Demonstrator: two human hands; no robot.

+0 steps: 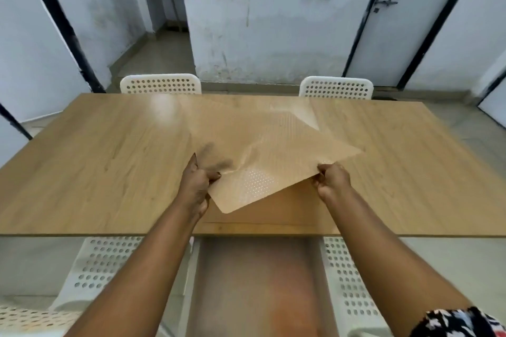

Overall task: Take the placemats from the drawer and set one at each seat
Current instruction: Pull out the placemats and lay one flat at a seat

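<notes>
I hold a tan placemat (262, 161) with fine perforations over the middle of the wooden table (95, 161). It is blurred and bowed, its far corner lifted toward the far right chair. My left hand (195, 186) grips its near left edge. My right hand (332, 180) pinches its near right edge. A darker tan sheet (287, 208), possibly another placemat, lies flat on the table under the held one, by the near edge. The drawer is not in view.
Two white perforated chairs (161, 84) (336, 87) stand at the table's far side. Two more white chairs (101, 265) (347, 282) sit at the near side, left and right of me. White walls and doors lie beyond.
</notes>
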